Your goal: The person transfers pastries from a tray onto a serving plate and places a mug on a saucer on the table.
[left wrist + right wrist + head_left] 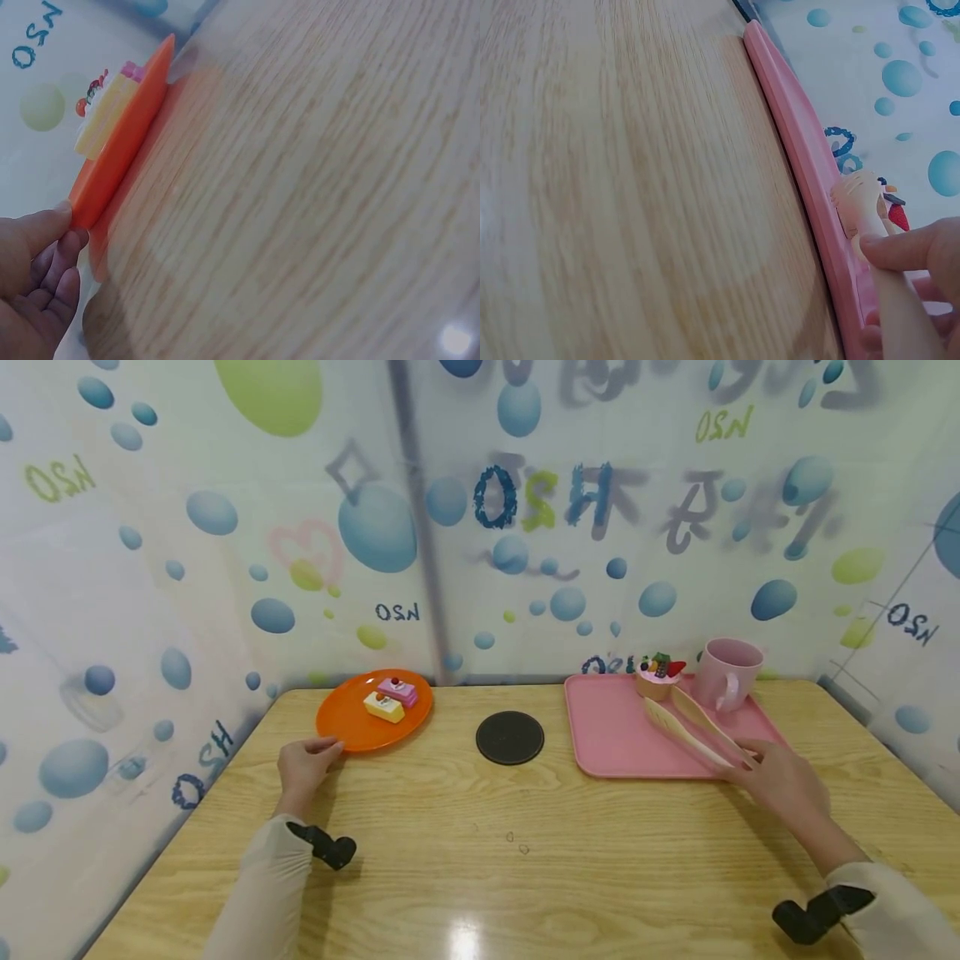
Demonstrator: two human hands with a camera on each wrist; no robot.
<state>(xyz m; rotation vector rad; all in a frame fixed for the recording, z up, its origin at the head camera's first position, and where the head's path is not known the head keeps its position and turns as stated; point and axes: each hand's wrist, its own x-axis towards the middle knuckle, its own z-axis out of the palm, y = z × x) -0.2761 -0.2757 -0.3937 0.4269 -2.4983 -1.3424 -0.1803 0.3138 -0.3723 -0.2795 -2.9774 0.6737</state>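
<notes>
At the back left lies an orange plate [352, 727] bearing a yellow toy cake slice [384, 707] and a pink one [397, 692]. My left hand [306, 768] pinches its near-left rim, thumb on top and fingers beneath, as the left wrist view shows. Across the table, my right hand [783, 785] holds a wooden fork [678, 731] and a wooden spoon [701, 718] by their handle ends. Their heads reach over a pink tray [615, 739] towards a toy fruit tart [655, 681]. In the right wrist view the thumb presses on a handle [900, 307].
A pink mug [723, 672] stands at the tray's back right corner. Between plate and tray lies a round black coaster [510, 737]. The wooden table [450, 827] ends at a patterned curtain [480, 568] behind and on the sides.
</notes>
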